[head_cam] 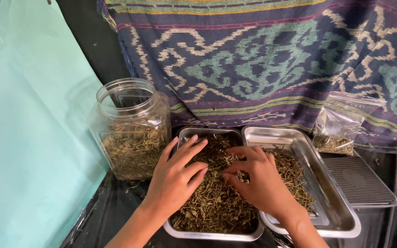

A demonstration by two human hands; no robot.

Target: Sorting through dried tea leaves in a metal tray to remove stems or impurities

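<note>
Easily spilled over the rim of the left steel tray (253, 235) onto the black table (116, 211): dried herbs (212, 206) there, under open left hand (175, 177) and pinching right hand (260, 181).

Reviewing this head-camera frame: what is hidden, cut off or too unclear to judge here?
- Dried herbs under the left hand and right hand: the hands hide them, so a pinch cannot be confirmed.
- Right steel tray: its near corner is hidden by the right forearm.
- Grey ridged lid: what lies beneath it is covered.
- Clear plastic bag: glare blurs its contents.
- Both forearms: cut by the bottom edge.
</note>
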